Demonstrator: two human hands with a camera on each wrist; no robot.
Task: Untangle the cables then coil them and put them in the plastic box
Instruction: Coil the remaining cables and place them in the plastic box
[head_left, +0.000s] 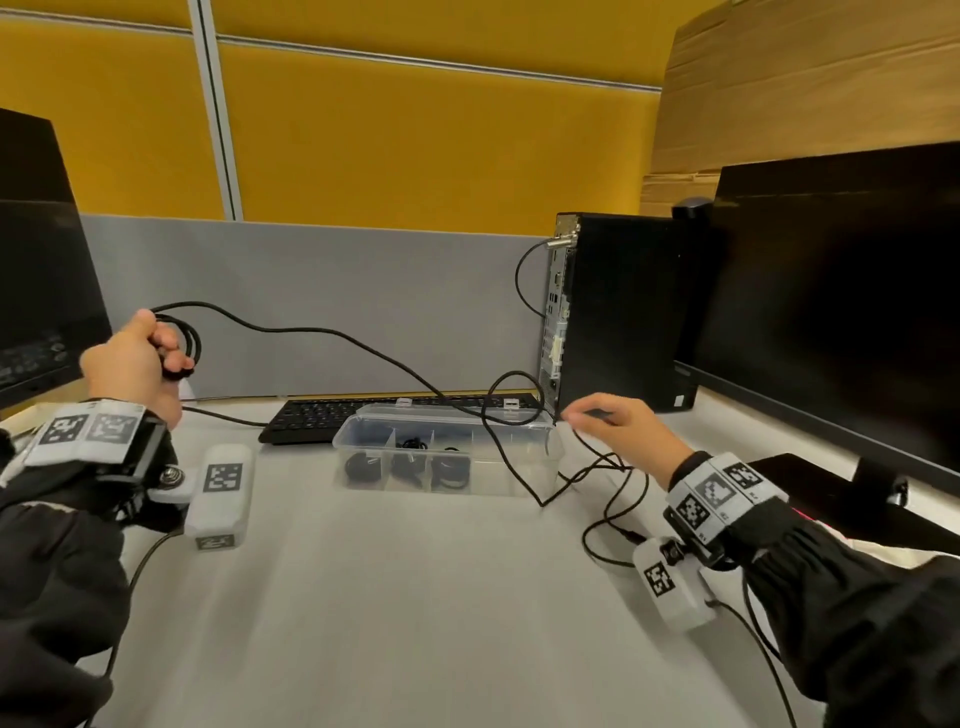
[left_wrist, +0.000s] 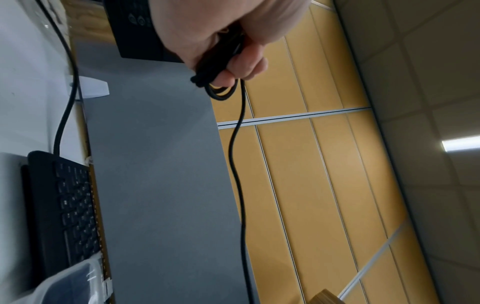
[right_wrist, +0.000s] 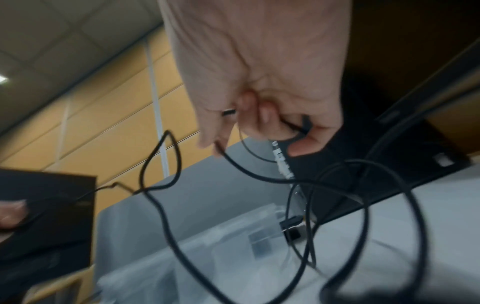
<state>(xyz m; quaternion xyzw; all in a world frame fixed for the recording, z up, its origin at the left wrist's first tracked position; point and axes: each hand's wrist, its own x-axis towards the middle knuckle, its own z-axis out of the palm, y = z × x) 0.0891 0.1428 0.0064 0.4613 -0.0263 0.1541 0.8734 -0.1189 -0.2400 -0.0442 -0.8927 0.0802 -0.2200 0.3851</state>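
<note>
Left hand (head_left: 136, 358) at 9 o'clock, fingers curled round coiled end of black cable (head_left: 322, 332). Right hand (head_left: 618, 426) at 3 o'clock, pinching same cable. Slack draped over open plastic box (head_left: 519, 467) at centre of desk (head_left: 415, 597).

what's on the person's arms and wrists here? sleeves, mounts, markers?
Both arms wear black jacket sleeves. The left wrist and right wrist each carry a white band printed with square black-and-white fiducial tags, on a black strap. A white rounded camera pod, also tagged, hangs below each: left pod, right pod. Thin black leads trail back from the mounts. Hands are bare.
</note>
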